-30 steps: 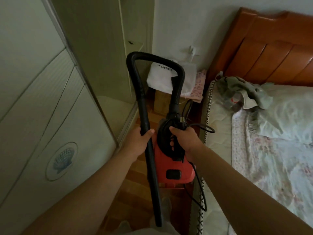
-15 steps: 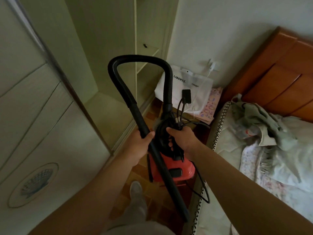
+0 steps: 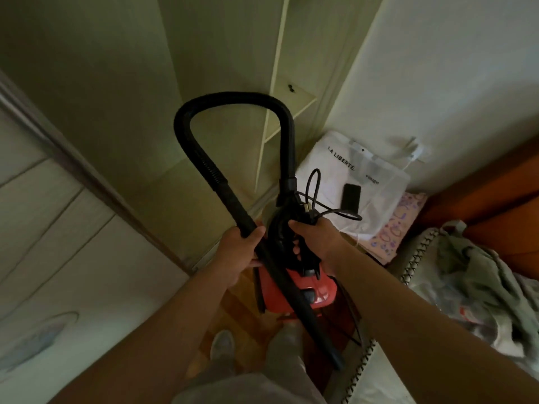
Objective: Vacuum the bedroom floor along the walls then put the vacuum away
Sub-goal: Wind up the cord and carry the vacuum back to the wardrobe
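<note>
Vacuum: red vacuum (image 3: 312,290), carried over the wood floor (image 3: 230,304), faces the open wardrobe (image 3: 102,83).
Grip: left hand (image 3: 239,253) wraps the black wand (image 3: 233,205); right hand (image 3: 316,237) clasps the handle and bundled cord (image 3: 344,212).
Risk: loose cord loops could snag the white bag (image 3: 329,170); the wand may strike the wardrobe's edge.

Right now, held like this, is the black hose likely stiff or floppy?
The hose probably flexes but springs back: it holds an arch above the red vacuum. The straight tube gripped by the left hand likely will not bend.
</note>
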